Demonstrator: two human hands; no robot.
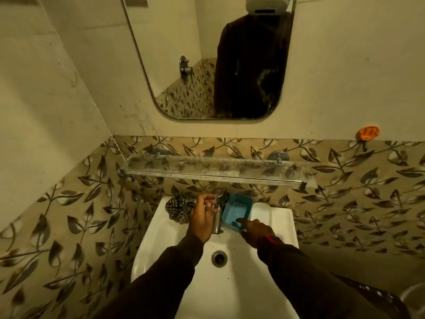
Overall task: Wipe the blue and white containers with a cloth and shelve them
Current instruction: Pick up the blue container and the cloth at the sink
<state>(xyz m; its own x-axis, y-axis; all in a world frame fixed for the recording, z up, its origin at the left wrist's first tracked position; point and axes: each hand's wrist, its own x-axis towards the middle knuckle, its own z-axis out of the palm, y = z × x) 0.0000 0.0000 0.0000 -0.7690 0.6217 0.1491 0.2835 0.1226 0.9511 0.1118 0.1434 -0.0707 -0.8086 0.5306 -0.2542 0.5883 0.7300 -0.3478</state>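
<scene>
A blue rectangular container (pixel 236 209) sits tilted on the back ledge of the white sink (pixel 230 284), right of the tap. My right hand (pixel 255 231) grips its near rim, thumb inside. A white container (pixel 261 209) lies just behind and to the right of it, mostly hidden. A checked cloth (pixel 178 207) is bunched on the ledge at the left. My left hand (pixel 203 217) hovers by the chrome tap (pixel 218 212), fingers curled loosely near its handle, the cloth just beyond it.
A dusty glass shelf (pixel 213 168) runs along the leaf-patterned wall above the sink. A mirror (pixel 207 58) hangs higher up. An orange soap dish (pixel 367 133) is fixed to the wall at the right. The sink drain (pixel 219 258) lies below my hands.
</scene>
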